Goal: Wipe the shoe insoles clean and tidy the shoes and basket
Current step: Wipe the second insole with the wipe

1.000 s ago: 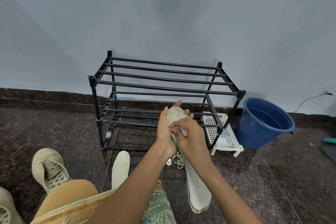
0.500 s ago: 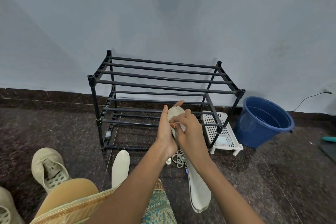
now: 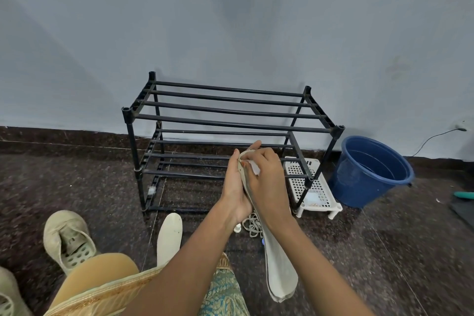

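Observation:
A long cream insole [image 3: 280, 274] is held up in front of me, heel end hanging down toward my lap. My left hand [image 3: 234, 187] grips its toe end from the left side. My right hand [image 3: 266, 182] presses a small white wipe [image 3: 254, 168] against the insole's upper part, fingers curled over it. A second cream insole [image 3: 169, 236] lies flat on the floor by my knee. One beige shoe [image 3: 68, 236] sits on the floor at the left, and another beige shoe [image 3: 7, 297] is cut off at the bottom left corner. A white perforated basket [image 3: 314, 187] stands under the rack's right end.
A black two-tier shoe rack [image 3: 230, 120] stands against the wall ahead. A blue bucket [image 3: 372, 172] is to its right. Loose laces [image 3: 252, 224] lie on the dark speckled floor below my hands. A cable [image 3: 433, 137] runs along the wall at right.
My right hand has slid up the insole toward its toe end and now covers more of the tip. The left hand keeps its grip.

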### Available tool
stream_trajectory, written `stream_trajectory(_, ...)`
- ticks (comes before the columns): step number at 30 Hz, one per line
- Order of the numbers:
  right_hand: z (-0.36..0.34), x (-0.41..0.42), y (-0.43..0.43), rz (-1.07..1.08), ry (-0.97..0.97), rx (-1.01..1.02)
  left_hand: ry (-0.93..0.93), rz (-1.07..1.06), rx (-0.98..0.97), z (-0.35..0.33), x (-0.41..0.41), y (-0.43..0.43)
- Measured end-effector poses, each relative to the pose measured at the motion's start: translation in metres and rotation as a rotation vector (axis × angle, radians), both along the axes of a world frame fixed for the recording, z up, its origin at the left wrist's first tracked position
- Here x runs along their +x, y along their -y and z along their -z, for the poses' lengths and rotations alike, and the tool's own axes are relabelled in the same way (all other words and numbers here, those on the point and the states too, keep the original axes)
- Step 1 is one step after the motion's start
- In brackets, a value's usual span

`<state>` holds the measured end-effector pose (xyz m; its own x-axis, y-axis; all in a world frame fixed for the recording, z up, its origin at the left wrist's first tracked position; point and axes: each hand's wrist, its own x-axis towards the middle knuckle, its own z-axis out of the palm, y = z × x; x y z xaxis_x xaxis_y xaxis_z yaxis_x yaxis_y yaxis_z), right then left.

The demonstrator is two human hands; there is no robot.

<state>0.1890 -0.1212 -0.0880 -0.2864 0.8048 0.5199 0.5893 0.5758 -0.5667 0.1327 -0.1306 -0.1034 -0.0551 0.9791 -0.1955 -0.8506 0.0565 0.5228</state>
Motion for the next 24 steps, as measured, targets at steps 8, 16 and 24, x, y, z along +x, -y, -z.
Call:
stream_trajectory(8,0.003,0.014,0.002,-0.142,0.049,-0.12,-0.054,-0.011,-0.038,0.003,-0.003,-0.003)
stream_trajectory(16,0.0,0.009,0.002,-0.082,0.006,-0.062,-0.018,-0.019,-0.037,0.001,0.0,-0.002)
stream_trajectory(24,-0.002,-0.002,-0.006,-0.023,-0.077,-0.012,0.04,-0.01,-0.073,-0.012,0.008,0.007)
